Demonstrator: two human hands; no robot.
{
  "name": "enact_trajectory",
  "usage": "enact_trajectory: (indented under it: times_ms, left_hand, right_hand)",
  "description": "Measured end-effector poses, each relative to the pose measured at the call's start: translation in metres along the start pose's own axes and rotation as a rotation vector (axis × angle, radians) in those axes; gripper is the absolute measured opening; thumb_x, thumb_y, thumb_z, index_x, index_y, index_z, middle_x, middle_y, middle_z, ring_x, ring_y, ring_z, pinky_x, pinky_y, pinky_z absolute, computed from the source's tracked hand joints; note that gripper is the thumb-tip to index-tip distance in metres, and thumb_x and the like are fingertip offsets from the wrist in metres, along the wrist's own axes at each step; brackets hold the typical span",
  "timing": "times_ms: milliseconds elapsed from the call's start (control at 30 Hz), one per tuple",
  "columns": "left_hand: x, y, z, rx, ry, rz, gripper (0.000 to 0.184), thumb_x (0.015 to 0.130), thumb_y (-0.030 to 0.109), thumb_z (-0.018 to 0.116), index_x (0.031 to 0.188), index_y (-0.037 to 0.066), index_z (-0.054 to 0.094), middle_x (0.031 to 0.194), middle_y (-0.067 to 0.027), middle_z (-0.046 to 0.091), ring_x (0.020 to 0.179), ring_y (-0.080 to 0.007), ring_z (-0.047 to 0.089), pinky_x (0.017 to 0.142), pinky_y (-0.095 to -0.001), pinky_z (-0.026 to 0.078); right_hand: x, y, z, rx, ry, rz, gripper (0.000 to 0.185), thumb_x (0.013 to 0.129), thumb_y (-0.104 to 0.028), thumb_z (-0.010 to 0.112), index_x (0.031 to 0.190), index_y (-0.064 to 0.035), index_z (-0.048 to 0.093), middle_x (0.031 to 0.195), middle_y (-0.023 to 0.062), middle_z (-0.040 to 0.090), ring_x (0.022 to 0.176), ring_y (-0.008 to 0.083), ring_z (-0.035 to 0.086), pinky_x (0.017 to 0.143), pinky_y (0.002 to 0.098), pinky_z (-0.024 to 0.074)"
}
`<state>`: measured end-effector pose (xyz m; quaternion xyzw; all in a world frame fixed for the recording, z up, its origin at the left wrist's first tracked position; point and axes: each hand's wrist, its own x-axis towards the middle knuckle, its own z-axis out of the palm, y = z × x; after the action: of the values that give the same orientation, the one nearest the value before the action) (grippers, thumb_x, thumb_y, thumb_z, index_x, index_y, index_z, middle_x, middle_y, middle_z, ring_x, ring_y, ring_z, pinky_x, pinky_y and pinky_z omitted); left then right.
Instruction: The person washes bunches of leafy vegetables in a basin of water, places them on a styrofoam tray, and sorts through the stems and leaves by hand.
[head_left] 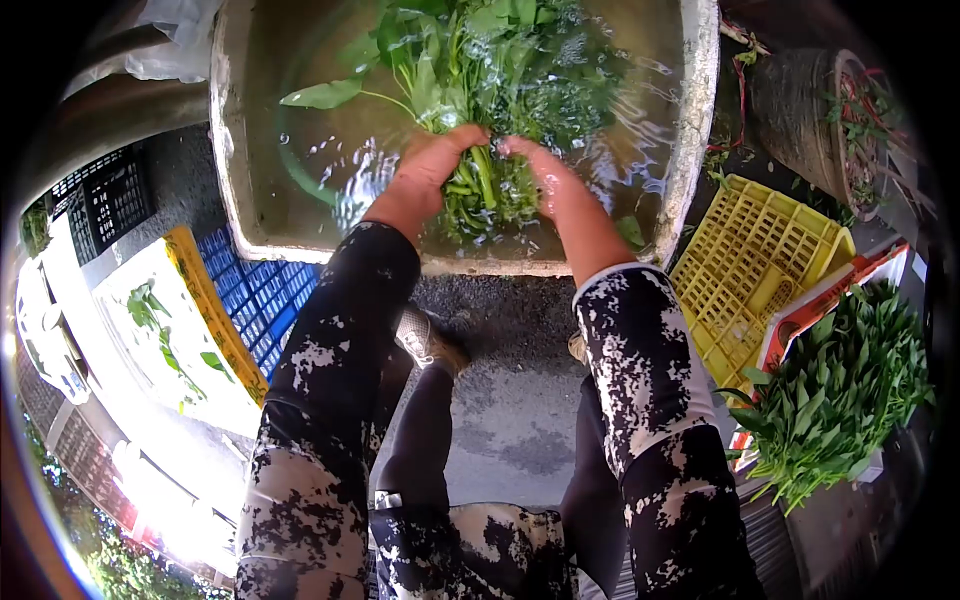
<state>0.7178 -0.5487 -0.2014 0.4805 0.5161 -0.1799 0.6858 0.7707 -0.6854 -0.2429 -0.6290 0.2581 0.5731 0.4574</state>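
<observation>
A bunch of leafy greens [480,70], which looks like water spinach, lies in the water of a large pale basin [700,130]. Its leaves point away from me and its cut stems toward me. My left hand [440,165] is closed round the stems from the left, thumb on top. From the right, my right hand [540,172] grips the same bunch, its fingers partly hidden by greens and splashing water. Both hands are close together, at or just under the water's surface.
Right of the basin sits a yellow plastic crate [760,270], with a heap of similar greens [840,390] nearer me. On the left are a blue crate [255,290], a black crate [105,205] and a white surface [130,330] with loose leaves.
</observation>
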Motion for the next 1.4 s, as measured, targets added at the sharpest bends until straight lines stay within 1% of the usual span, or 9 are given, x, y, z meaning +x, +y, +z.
enact_trajectory:
  times_ms: [100, 267, 433, 533, 600, 633, 767, 967, 1400]
  left_hand:
    - [-0.009, 0.007, -0.014, -0.149, -0.273, -0.179, 0.036, 0.066, 0.022, 0.064, 0.098, 0.007, 0.055, 0.089, -0.0099, 0.061, 0.079, -0.0240, 0.059, 0.074, -0.0372, 0.049]
    - [-0.014, 0.000, -0.030, -0.398, -0.343, -0.129, 0.020, 0.067, 0.019, 0.063, 0.085, 0.010, 0.059, 0.083, -0.0063, 0.063, 0.077, -0.0212, 0.060, 0.076, -0.0377, 0.049]
    - [-0.003, -0.005, -0.046, -0.139, -0.226, -0.127, 0.074, 0.063, 0.035, 0.072, 0.123, 0.004, 0.042, 0.127, -0.0176, 0.042, 0.114, -0.0297, 0.042, 0.098, -0.0402, 0.033]
    - [-0.012, 0.000, -0.028, 0.009, 0.102, 0.117, 0.116, 0.056, 0.050, 0.076, 0.136, -0.002, 0.010, 0.138, -0.0245, 0.021, 0.126, -0.0334, 0.026, 0.103, -0.0402, 0.024]
    - [-0.010, -0.002, -0.021, 0.085, 0.092, 0.250, 0.131, 0.051, 0.056, 0.076, 0.134, -0.006, -0.003, 0.134, -0.0300, 0.023, 0.127, -0.0342, 0.024, 0.104, -0.0414, 0.022]
    - [-0.011, -0.002, -0.014, 0.212, 0.167, 0.181, 0.118, 0.056, 0.053, 0.075, 0.133, -0.005, 0.006, 0.130, -0.0272, 0.030, 0.121, -0.0317, 0.032, 0.102, -0.0430, 0.025]
    - [-0.003, -0.004, -0.014, 0.195, 0.118, -0.011, 0.093, 0.062, 0.045, 0.073, 0.128, -0.002, 0.027, 0.124, -0.0205, 0.041, 0.114, -0.0296, 0.041, 0.100, -0.0447, 0.026]
    - [-0.004, -0.001, -0.003, -0.141, -0.282, -0.186, 0.042, 0.077, 0.031, 0.064, 0.109, 0.007, 0.052, 0.103, -0.0104, 0.059, 0.092, -0.0222, 0.056, 0.083, -0.0374, 0.045]
    - [-0.090, 0.030, -0.020, -0.444, -0.518, -0.304, 0.051, 0.071, 0.038, 0.069, 0.107, 0.005, 0.054, 0.101, -0.0115, 0.061, 0.085, -0.0249, 0.060, 0.078, -0.0399, 0.049]
  right_hand:
    - [-0.022, 0.003, -0.018, 0.543, -0.225, 0.008, 0.045, 0.074, -0.032, 0.054, 0.106, -0.0003, 0.051, 0.094, 0.0141, 0.061, 0.078, 0.0251, 0.061, 0.070, 0.0388, 0.0509]
    - [-0.043, 0.011, -0.032, 0.750, -0.362, -0.148, 0.043, 0.073, -0.033, 0.048, 0.103, -0.0031, 0.053, 0.089, 0.0123, 0.061, 0.078, 0.0257, 0.061, 0.070, 0.0403, 0.0508]
    - [-0.074, 0.004, -0.054, 0.475, -0.181, -0.133, 0.022, 0.073, -0.023, 0.058, 0.088, -0.0062, 0.056, 0.085, 0.0095, 0.061, 0.075, 0.0191, 0.060, 0.070, 0.0354, 0.0495]
    - [-0.084, -0.003, -0.052, 0.370, -0.082, -0.207, 0.060, 0.067, -0.036, 0.069, 0.112, -0.0010, 0.050, 0.106, 0.0177, 0.056, 0.095, 0.0248, 0.056, 0.084, 0.0389, 0.0454]
    - [-0.100, -0.018, -0.029, -0.052, 0.438, -0.227, 0.108, 0.057, -0.055, 0.072, 0.132, 0.0048, 0.022, 0.129, 0.0283, 0.033, 0.118, 0.0352, 0.039, 0.099, 0.0449, 0.0331]
    - [-0.104, -0.024, -0.024, -0.197, 0.255, -0.181, 0.133, 0.049, -0.069, 0.068, 0.134, 0.0070, -0.002, 0.136, 0.0339, 0.010, 0.128, 0.0408, 0.018, 0.105, 0.0465, 0.0196]
    - [-0.062, -0.017, -0.001, -0.305, 0.268, -0.161, 0.090, 0.061, -0.049, 0.073, 0.125, 0.0031, 0.037, 0.123, 0.0243, 0.042, 0.117, 0.0330, 0.039, 0.096, 0.0468, 0.0316]
    - [-0.021, -0.002, 0.004, 0.299, 0.148, -0.084, 0.072, 0.065, -0.034, 0.071, 0.121, 0.0013, 0.041, 0.123, 0.0191, 0.044, 0.111, 0.0303, 0.043, 0.089, 0.0417, 0.0388]
    - [-0.125, -0.021, 0.007, 0.648, -0.353, -0.135, 0.030, 0.076, -0.021, 0.058, 0.098, -0.0017, 0.055, 0.092, 0.0122, 0.060, 0.081, 0.0265, 0.060, 0.075, 0.0411, 0.0495]
